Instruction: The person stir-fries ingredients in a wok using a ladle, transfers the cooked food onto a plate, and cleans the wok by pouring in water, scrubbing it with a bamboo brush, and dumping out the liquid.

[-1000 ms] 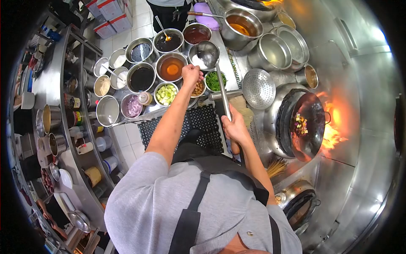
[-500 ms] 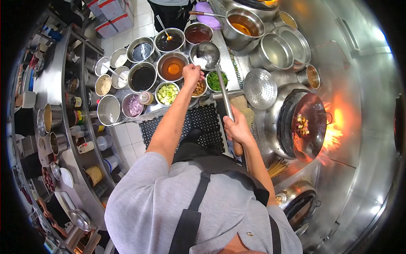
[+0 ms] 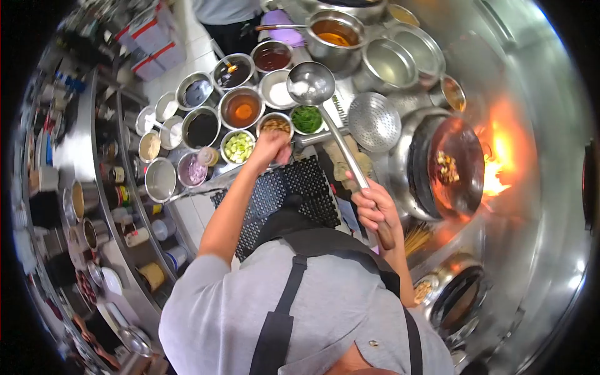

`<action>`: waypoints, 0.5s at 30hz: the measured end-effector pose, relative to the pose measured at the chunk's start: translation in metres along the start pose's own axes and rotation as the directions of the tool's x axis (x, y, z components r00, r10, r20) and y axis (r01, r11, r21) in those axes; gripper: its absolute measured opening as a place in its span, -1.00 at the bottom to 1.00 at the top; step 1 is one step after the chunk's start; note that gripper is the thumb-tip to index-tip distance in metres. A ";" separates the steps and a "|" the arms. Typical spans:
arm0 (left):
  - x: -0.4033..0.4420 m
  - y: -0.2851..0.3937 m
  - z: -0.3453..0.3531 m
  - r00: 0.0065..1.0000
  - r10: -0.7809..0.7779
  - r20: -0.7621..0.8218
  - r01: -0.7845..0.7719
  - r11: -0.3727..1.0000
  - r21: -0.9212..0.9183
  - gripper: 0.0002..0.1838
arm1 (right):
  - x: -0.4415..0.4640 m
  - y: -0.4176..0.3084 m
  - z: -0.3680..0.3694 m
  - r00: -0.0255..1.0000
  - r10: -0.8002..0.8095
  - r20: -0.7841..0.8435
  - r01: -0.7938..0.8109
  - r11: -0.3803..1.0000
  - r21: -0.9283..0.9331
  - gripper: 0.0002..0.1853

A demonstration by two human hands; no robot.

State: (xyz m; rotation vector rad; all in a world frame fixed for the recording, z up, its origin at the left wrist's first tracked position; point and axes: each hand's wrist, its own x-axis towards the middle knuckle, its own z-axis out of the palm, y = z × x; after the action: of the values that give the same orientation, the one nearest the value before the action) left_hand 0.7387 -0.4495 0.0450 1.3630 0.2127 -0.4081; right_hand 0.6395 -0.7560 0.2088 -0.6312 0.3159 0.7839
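Right hand (image 3: pixel 377 209) wrapped round the ladle (image 3: pixel 340 140); left hand (image 3: pixel 273 149) super blurry, partly hiding a nut bowl (image 3: pixel 259 124), so can't tell if it's pinching anything.

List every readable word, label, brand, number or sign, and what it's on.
No text is readable.
Jar with coloured label, left-hand shelf: too small and blurred.
Stacked boxes with red edges: any print is too blurred.
Ladle: no lettering visible.
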 end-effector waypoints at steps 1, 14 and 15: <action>-0.018 -0.014 -0.006 0.981 -0.127 0.148 0.124 0.992 0.030 -0.76 | -0.021 0.000 -0.010 0.999 -0.033 0.003 0.033 0.999 0.037 -0.50; -0.142 -0.365 -0.170 0.866 -0.500 0.033 0.209 0.420 0.883 -0.77 | -0.222 0.006 -0.118 0.669 -0.541 -0.510 0.486 0.837 -0.250 -0.34; -0.142 -0.341 -0.144 0.876 -0.479 0.063 0.221 0.512 0.830 -0.77 | -0.220 0.003 -0.135 0.617 -0.548 -0.565 0.443 0.835 -0.326 -0.34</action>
State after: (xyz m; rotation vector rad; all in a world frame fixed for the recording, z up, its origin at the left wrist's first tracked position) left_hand 0.4842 -0.3381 -0.2379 2.1522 0.0493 -1.1638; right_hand 0.4840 -0.9619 0.2096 -1.0827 0.6772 0.0119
